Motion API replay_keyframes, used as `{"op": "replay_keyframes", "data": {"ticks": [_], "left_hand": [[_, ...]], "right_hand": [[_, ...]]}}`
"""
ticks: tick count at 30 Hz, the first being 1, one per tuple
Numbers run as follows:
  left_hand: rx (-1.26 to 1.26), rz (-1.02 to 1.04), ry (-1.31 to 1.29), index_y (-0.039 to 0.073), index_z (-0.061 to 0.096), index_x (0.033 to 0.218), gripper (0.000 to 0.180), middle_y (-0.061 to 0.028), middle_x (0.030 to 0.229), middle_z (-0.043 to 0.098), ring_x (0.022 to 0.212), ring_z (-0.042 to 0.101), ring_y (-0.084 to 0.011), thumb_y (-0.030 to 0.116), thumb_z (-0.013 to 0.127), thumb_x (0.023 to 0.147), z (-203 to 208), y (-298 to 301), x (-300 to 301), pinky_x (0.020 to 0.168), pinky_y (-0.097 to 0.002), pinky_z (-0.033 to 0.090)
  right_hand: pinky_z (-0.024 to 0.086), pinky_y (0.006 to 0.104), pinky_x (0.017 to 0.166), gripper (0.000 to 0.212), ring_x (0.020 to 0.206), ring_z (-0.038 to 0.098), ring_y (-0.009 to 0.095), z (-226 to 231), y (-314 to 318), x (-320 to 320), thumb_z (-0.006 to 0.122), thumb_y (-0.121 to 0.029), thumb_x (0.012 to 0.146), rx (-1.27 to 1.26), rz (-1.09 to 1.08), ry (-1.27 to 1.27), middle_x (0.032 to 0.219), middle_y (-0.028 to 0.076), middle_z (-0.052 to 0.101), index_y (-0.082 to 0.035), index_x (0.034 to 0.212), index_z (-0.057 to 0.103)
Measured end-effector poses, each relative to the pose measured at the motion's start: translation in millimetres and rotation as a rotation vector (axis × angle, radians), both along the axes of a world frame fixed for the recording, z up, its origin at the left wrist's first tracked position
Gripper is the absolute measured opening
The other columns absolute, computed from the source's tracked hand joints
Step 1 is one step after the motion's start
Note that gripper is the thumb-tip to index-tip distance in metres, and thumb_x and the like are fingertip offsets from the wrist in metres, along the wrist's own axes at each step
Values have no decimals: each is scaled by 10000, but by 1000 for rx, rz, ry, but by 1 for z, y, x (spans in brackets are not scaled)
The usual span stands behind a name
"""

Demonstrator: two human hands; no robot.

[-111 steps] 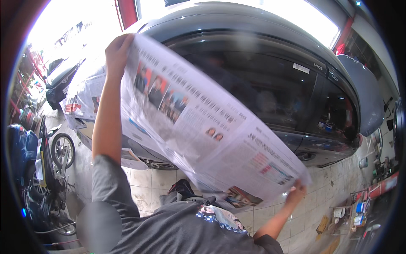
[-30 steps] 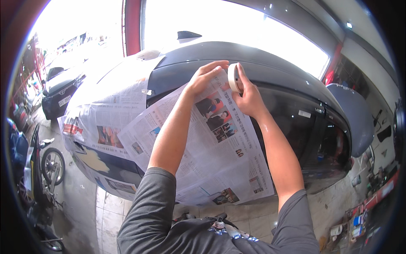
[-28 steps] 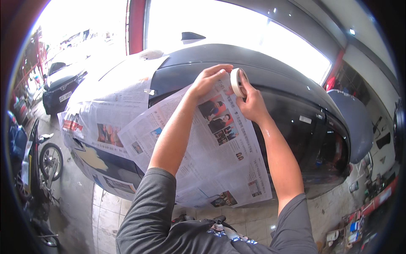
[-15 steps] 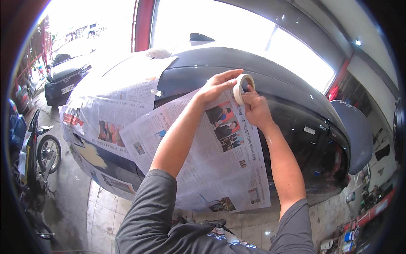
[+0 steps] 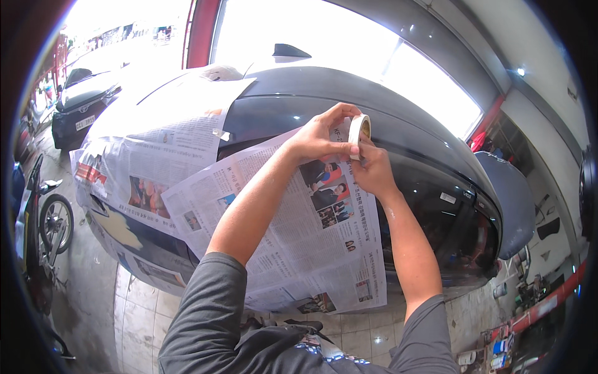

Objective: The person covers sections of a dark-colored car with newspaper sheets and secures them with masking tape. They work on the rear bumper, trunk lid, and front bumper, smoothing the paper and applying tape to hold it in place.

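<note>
Partly obscured: newspaper sheet (image 5: 299, 249), tape roll (image 5: 355, 132), motorcycle (image 5: 42, 224).
Left forearm (image 5: 257, 202) covers some sheet, right hand (image 5: 375, 171) some roll; left rim cuts the motorcycle. Small print (image 5: 289, 225) I cannot resolve.

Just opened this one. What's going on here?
A person's right hand grips a roll of pale tape, while the left hand has its thumb and fingers at the roll's edge. Below them, a newspaper sheet lies against the side of a dark car. More newspaper covers the car's front part, to the left.
</note>
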State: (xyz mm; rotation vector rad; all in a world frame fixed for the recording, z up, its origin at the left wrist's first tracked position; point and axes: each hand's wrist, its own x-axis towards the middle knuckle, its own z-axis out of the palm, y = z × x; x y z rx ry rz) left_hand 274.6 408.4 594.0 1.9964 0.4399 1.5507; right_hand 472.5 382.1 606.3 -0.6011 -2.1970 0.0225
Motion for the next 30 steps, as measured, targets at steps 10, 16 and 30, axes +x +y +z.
{"op": "replay_keyframes", "data": {"ticks": [10,16,30], "left_hand": [[-11,-46,76,81,490,1479,1079,-177,1348,611,1300,559,-289,419,985,583,1,5,-8,1135,-420,424],[-57,-58,52,91,493,1464,1102,-184,1365,598,1338,535,-324,508,975,565,1,5,-7,1160,-476,399],[-157,-185,-81,23,504,1479,823,-235,1394,595,1321,566,-325,528,760,882,-3,11,-9,1131,-473,442]], "right_hand": [[547,414,933,150,928,722,397,8,-16,-1,657,-1,835,-89,16,12,928,196,728,-18,981,686],[552,381,857,249,988,745,332,7,-13,4,679,4,834,-98,-42,-31,1043,177,745,-8,1082,663],[477,455,1060,211,1178,648,387,4,-11,10,755,-160,910,118,-100,-59,1052,183,727,1,1037,704]]}}
